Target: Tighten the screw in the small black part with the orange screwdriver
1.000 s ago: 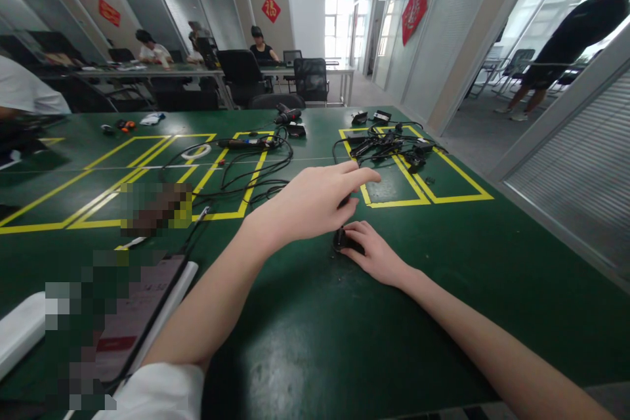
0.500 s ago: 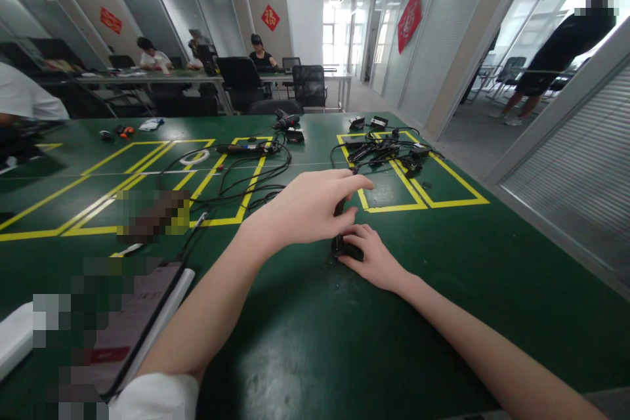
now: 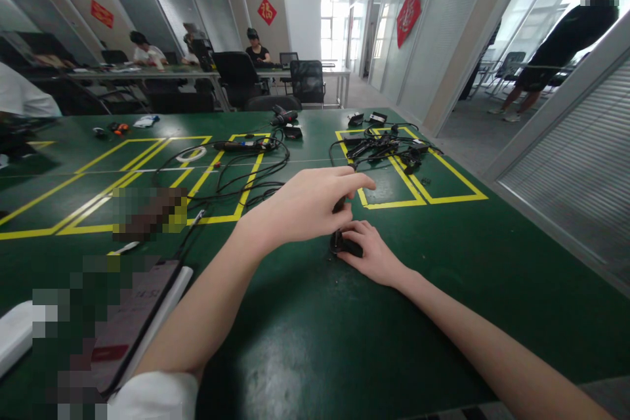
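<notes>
My left hand (image 3: 315,203) is closed around a black electric screwdriver (image 3: 338,206), held upright and mostly hidden by the fingers. Its index finger reaches out past the tool, and the lower end points down at a small black part (image 3: 350,247). That part rests on the green table (image 3: 305,328), pinched by my right hand (image 3: 371,252), whose fingers cover much of it. The two hands are close together, left above right. Where the screwdriver's tip meets the part is too small to make out.
Beyond my hands lies a tangle of black parts and cables (image 3: 378,144) within yellow tape. A corded black tool (image 3: 246,145), a white ring (image 3: 191,155) and a power drill (image 3: 284,116) lie farther back. At left are a tablet-like screen (image 3: 132,315) and a brown object (image 3: 157,213).
The screwdriver shows more between my fingers and stands over the black part. My left hand has shifted slightly; my right hand keeps its hold. The view has tilted a little.
</notes>
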### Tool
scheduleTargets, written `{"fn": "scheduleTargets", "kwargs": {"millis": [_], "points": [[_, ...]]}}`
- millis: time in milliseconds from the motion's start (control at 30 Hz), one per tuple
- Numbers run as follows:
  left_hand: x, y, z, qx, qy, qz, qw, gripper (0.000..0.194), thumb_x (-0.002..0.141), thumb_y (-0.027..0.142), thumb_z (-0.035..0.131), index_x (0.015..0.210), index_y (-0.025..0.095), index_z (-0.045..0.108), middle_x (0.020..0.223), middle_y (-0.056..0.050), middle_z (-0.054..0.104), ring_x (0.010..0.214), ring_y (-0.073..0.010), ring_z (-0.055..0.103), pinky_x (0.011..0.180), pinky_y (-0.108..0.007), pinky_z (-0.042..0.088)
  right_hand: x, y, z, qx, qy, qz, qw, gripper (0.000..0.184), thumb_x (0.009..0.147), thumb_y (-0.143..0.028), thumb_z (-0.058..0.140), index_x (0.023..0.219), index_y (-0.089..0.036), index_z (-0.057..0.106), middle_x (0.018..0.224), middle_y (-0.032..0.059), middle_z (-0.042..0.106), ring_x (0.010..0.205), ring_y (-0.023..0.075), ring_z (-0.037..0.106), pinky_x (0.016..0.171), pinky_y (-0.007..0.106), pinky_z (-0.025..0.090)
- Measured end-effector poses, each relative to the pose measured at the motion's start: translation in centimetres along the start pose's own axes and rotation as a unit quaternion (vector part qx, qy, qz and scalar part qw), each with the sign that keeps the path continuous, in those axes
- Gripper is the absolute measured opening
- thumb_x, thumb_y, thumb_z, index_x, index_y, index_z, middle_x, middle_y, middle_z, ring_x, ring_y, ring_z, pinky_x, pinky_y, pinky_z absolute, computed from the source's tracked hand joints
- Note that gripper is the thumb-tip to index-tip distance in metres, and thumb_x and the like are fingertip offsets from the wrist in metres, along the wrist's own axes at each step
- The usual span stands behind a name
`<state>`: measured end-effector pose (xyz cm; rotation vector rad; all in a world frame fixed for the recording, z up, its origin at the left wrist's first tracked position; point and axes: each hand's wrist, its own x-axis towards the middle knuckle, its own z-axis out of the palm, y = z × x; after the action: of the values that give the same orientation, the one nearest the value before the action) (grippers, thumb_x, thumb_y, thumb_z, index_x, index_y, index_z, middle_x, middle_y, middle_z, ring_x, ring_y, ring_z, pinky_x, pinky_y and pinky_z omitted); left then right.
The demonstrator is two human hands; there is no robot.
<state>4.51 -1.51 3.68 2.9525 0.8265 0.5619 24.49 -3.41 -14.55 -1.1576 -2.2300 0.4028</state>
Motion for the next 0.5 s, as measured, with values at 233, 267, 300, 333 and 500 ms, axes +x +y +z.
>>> {"fn": "scheduleTargets", "kwargs": {"millis": [233, 267, 300, 333, 500], "points": [[0.03, 0.01, 0.04, 0.006, 0.001, -0.004, 1.0, 0.042, 0.086, 0.015, 0.055, 0.127, 0.02, 0.064, 0.115, -0.006, 0.07, 0.086, -0.0179, 0.067, 0.071, -0.027, 0.048, 0.0, 0.19, 0.16, 0.003, 0.0, -0.006, 1.0, 0.025, 0.09, -0.028, 0.075, 0.112, -0.021, 0.068, 0.123, 0.0103, 0.065, 0.112, 0.0301, 0.056, 0.098, 0.052, 0.048], [0.04, 0.02, 0.05, 0.006, 0.0, -0.001, 1.0, 0.044, 0.085, 0.014, 0.055, 0.128, 0.021, 0.064, 0.115, -0.006, 0.07, 0.086, -0.0178, 0.067, 0.07, -0.027, 0.048, 0.0, 0.18, 0.16, 0.003, 0.0, -0.007, 1.0, 0.025, 0.09, -0.028, 0.074, 0.113, -0.021, 0.068, 0.123, 0.0103, 0.065, 0.112, 0.0301, 0.056, 0.098, 0.052, 0.048], [0.04, 0.02, 0.07, 0.005, -0.001, 0.0, 1.0, 0.044, 0.085, 0.013, 0.054, 0.128, 0.021, 0.064, 0.115, -0.006, 0.07, 0.086, -0.0176, 0.067, 0.07, -0.027, 0.047, 0.01, 0.15, 0.16, 0.003, 0.0, -0.008, 1.0, 0.025, 0.09, -0.028, 0.074, 0.113, -0.021, 0.067, 0.123, 0.0103, 0.065, 0.112, 0.03, 0.056, 0.098, 0.052, 0.048], [0.06, 0.02, 0.1, 0.003, 0.001, 0.001, 1.0, 0.044, 0.086, 0.012, 0.053, 0.128, 0.021, 0.064, 0.114, -0.006, 0.07, 0.087, -0.0174, 0.067, 0.07, -0.026, 0.047, 0.03, 0.12, 0.14, 0.004, -0.001, -0.008, 1.0, 0.024, 0.091, -0.029, 0.074, 0.112, -0.021, 0.067, 0.123, 0.0104, 0.065, 0.112, 0.0298, 0.056, 0.098, 0.052, 0.048], [0.05, 0.04, 0.11, -0.003, 0.008, -0.005, 1.0, 0.037, 0.093, 0.017, 0.051, 0.127, 0.021, 0.064, 0.097, -0.003, 0.072, 0.086, -0.0181, 0.067, 0.072, -0.027, 0.046, 0.06, -0.02, 0.01, 0.004, -0.004, -0.005, 1.0, 0.022, 0.091, -0.028, 0.074, 0.111, -0.02, 0.068, 0.124, 0.0105, 0.066, 0.112, 0.0299, 0.056, 0.098, 0.051, 0.048]]}}
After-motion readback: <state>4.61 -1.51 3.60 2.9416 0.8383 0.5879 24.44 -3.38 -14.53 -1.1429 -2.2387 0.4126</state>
